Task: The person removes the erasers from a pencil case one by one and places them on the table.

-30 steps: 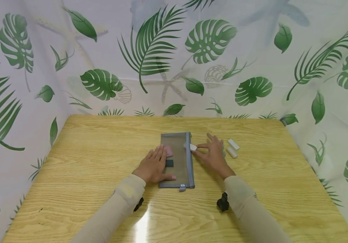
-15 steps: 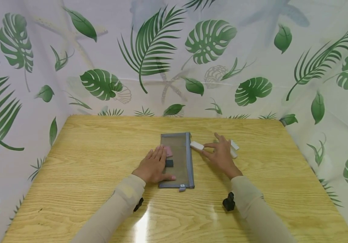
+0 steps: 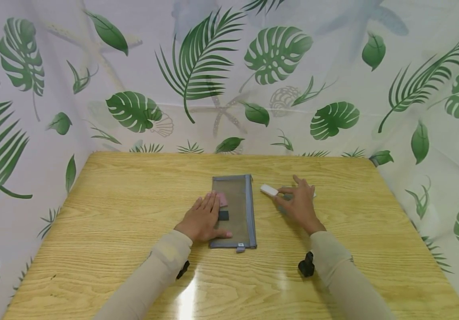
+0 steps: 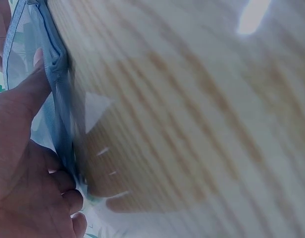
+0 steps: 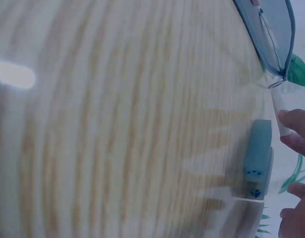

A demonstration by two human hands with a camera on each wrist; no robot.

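A grey mesh zipper pouch (image 3: pixel 235 191) lies flat on the wooden table. My left hand (image 3: pixel 201 218) rests on its left part with the fingers extended. Through the mesh, beside those fingers, show a pink eraser (image 3: pixel 222 199) and a dark blue eraser (image 3: pixel 223 215), both partly covered by the hand. Right of the pouch's zipper edge, my right hand (image 3: pixel 299 204) pinches a white eraser (image 3: pixel 269 190) between thumb and fingers, apart from the pouch. Beneath that hand lie light blue erasers (image 5: pixel 258 148) with small printed faces, mostly hidden from the head view.
Another white eraser (image 3: pixel 314 194) barely shows behind my right hand. The wooden table (image 3: pixel 133 191) ends at a leaf-printed cloth (image 3: pixel 197 89) that stands behind and at both sides. A black wrist mount (image 3: pixel 306 265) hangs under the right sleeve.
My right hand has drawn the white eraser rightward, from the pouch's zipper edge to a spot clear of it. The hand now covers most of the erasers at right. The left hand stays put.
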